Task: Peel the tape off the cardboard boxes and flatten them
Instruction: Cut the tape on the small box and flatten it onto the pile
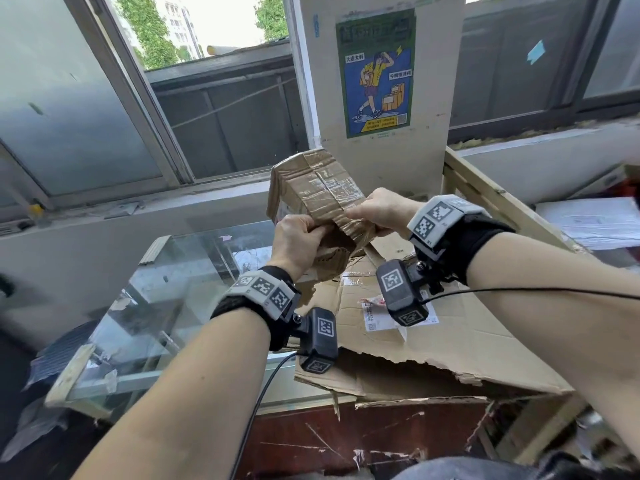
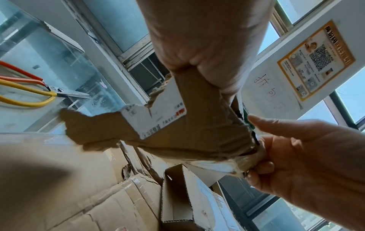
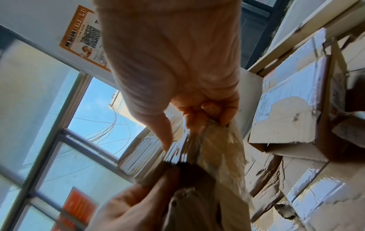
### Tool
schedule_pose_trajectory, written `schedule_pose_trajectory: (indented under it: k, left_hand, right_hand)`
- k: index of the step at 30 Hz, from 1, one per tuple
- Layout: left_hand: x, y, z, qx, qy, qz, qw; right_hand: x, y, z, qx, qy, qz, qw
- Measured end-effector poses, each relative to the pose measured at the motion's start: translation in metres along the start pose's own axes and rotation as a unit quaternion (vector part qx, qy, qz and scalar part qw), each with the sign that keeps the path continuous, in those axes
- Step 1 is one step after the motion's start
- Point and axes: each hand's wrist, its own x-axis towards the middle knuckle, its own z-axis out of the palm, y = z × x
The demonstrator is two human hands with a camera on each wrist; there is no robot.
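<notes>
I hold a small crumpled cardboard box (image 1: 311, 187) wrapped in clear tape up in front of me, above the table. My left hand (image 1: 299, 239) grips its lower end, fingers curled round the torn cardboard (image 2: 189, 125). My right hand (image 1: 375, 211) pinches a bunched strip of clear tape (image 3: 215, 145) at the box's near right edge. In the left wrist view the right hand (image 2: 296, 156) has the tape wad (image 2: 247, 162) in its curled fingers. A torn white label (image 2: 158, 115) shows on the box's underside.
A flattened large carton (image 1: 433, 334) lies on the glass-topped table (image 1: 166, 306) below my hands. Scissors with red and yellow handles (image 2: 39, 92) lie on the glass at left. Taped boxes (image 3: 296, 109) are stacked at right. A wooden frame (image 1: 485, 192) and a pillar with a poster (image 1: 379, 74) stand behind.
</notes>
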Motion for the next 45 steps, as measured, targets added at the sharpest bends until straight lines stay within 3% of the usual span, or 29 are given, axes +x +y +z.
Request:
schedule_pose_trajectory:
  k: [2, 5, 9, 14, 20, 21, 23, 24, 26, 29, 31, 34, 37, 39, 41, 45]
  left_hand:
    - [0.002, 0.001, 0.000, -0.024, -0.014, -0.025, 0.999]
    - [0.004, 0.008, 0.001, -0.073, -0.049, -0.078, 0.993]
    - [-0.001, 0.022, -0.003, -0.168, -0.101, -0.160, 0.967]
    - [0.005, 0.020, 0.005, -0.182, 0.014, -0.193, 0.964]
    - [0.005, 0.021, 0.003, -0.076, 0.026, -0.102, 0.992]
    - [0.004, 0.021, 0.002, -0.068, 0.023, -0.085, 0.994]
    - [0.003, 0.016, -0.001, -0.070, 0.022, -0.055, 0.996]
    - [0.002, 0.015, -0.002, -0.067, 0.024, -0.041, 0.997]
    - [-0.001, 0.014, -0.001, -0.052, 0.018, -0.025, 0.998]
    - [-0.003, 0.021, 0.000, 0.032, -0.029, -0.026, 0.999]
    - [-0.006, 0.028, -0.002, 0.131, -0.039, -0.031, 0.990]
    - [-0.007, 0.036, -0.012, 0.217, 0.058, 0.009, 0.974]
    - [-0.003, 0.045, -0.025, 0.268, 0.146, 0.139, 0.942]
    - [0.008, 0.044, -0.028, 0.311, 0.098, 0.167, 0.931]
    - [0.019, 0.038, -0.027, 0.316, -0.009, 0.087, 0.945]
    - [0.020, 0.015, -0.010, 0.201, -0.156, -0.040, 0.966]
  right_hand:
    - [-0.005, -0.001, 0.000, -0.006, 0.005, -0.031, 0.999]
    - [-0.003, -0.002, 0.000, -0.146, 0.035, -0.069, 0.986]
    - [0.001, 0.002, 0.001, -0.210, 0.062, -0.056, 0.974]
    - [0.000, 0.004, 0.008, -0.241, 0.078, -0.104, 0.962]
    - [-0.002, 0.006, 0.007, -0.332, 0.125, -0.141, 0.924]
    - [-0.004, 0.004, 0.005, -0.300, 0.112, -0.133, 0.938]
    - [-0.006, 0.001, -0.001, -0.103, 0.043, -0.091, 0.990]
    - [-0.006, 0.000, -0.004, 0.007, 0.012, -0.061, 0.998]
    - [0.002, 0.004, -0.009, 0.112, 0.039, -0.027, 0.993]
    - [0.010, 0.007, -0.011, 0.006, 0.139, -0.051, 0.989]
    - [0.011, 0.007, -0.012, -0.101, 0.161, -0.089, 0.978]
    - [0.011, 0.008, -0.014, -0.215, 0.163, -0.151, 0.951]
    - [0.010, 0.010, -0.010, -0.280, 0.149, -0.211, 0.925]
    - [0.007, 0.009, -0.005, -0.300, 0.137, -0.256, 0.909]
    - [0.004, 0.006, 0.001, -0.323, 0.118, -0.297, 0.891]
    - [0.003, 0.009, 0.013, -0.358, 0.082, -0.320, 0.873]
